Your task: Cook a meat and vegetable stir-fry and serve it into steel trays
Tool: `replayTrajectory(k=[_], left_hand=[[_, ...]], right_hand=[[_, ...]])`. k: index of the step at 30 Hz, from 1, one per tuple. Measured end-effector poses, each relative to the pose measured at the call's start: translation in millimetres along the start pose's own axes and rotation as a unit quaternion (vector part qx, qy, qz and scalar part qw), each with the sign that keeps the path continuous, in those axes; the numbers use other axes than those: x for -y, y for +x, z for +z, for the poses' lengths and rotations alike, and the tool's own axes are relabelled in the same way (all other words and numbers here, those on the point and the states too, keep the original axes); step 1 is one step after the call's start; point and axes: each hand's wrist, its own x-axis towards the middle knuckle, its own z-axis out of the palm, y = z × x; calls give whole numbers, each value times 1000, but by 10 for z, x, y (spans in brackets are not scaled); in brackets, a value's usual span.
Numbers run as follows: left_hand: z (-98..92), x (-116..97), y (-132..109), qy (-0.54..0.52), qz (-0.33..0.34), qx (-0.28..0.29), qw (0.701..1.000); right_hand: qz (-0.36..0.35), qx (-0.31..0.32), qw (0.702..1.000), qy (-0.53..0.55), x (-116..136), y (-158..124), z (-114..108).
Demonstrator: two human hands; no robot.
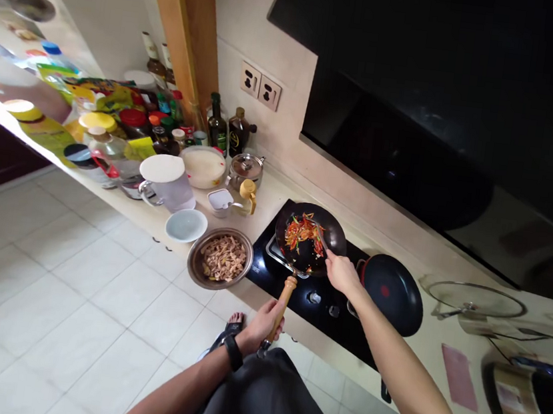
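My left hand (264, 326) is closed around the wooden handle (287, 290) of a dark wok (334, 231) on the left burner. In the wok lie sliced red and green peppers (303, 232), mostly toward its far left side. My right hand (343, 274), over the wok's right rim, grips what looks like a spatula (323, 241); its tip reaches into the peppers and is hard to make out. Left of the stove, close to the wok, a metal bowl (193, 270) holds cut brownish meat strips (224, 258).
A black frying pan (391, 295) sits on the right of the black cooktop (269, 270). Left stand a pale blue bowl (186, 225), a lidded pitcher (168, 184) and several bottles and jars. A glass lid (477, 299) lies right. The dark range hood (417, 130) hangs above.
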Motion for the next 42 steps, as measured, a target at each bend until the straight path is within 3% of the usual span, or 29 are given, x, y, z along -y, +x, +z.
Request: replayTrajectory(k=[4, 10, 13, 17, 20, 22, 25, 27, 32, 35, 39, 42], left_hand=[[66, -109, -17, 90, 20, -67, 993], [94, -120, 19, 149, 39, -90, 984], [105, -68, 50, 136, 34, -90, 986], [45, 7, 65, 48, 15, -55, 997], [-174, 13, 39, -20, 13, -88, 996], [-423, -25, 18, -83, 32, -174, 981], [-860, -135, 21, -201, 52, -337, 918], [-1109, -224, 54, -234, 79, -381, 891], [-1396, -411, 146, -210, 143, -367, 895], [-1411, -473, 115, -191, 151, -357, 902], [-1388, -532, -53, -138, 146, -331, 922], [-1391, -591, -265, -16, 129, -356, 925]], right_hand=[[-49, 37, 997, -44, -9, -236, 11], [-93, 81, 991, -56, -413, -771, -409], [-92, 83, 990, -65, -420, -672, -402], [-60, 10, 998, -34, -284, -274, -159], [-55, -5, 998, -26, -224, -130, 47], [-70, 6, 996, -48, -264, -188, 151], [-92, 12, 994, -59, -481, -401, 206], [-90, -8, 996, -27, -681, -528, 198], [-55, -86, 983, 152, -1006, -614, 332], [-38, -104, 962, 248, -1042, -617, 532], [-27, -95, 951, 294, -1045, -672, 728], [-35, -73, 951, 298, -1057, -685, 797]])
